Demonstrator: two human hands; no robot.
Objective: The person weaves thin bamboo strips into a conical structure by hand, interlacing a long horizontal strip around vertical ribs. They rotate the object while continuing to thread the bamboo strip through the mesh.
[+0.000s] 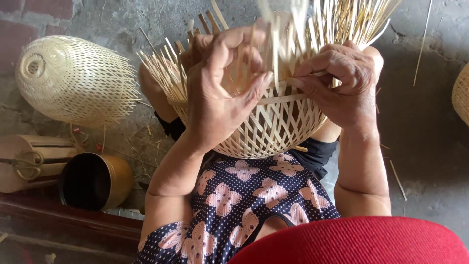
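Spreading under everything is the grey concrete floor [430, 146], rough and littered with thin loose slivers. Next in size is the half-woven bamboo basket [273, 127], resting on the person's lap against a dark dress with pink flowers [244, 190]; its open lattice bottom faces the camera and its unwoven strips fan upward and outward, some blurred at the top edge. A finished bamboo shade [73, 80], oval and pale, lies on its side on the floor well to the left. Below it sit a round wooden block with a cord tied around it [29, 161] and, just beside that, a brass-coloured pot [97, 181] tipped on its side with its dark mouth showing.

The left hand [220, 93] wraps over the basket's rim, fingers curled inside and thumb pressed against a flat horizontal strip [288, 99] that runs around the outside. The right hand [342, 83] pinches the other end of that same strip between thumb and forefinger, its other fingers folded against the weave.
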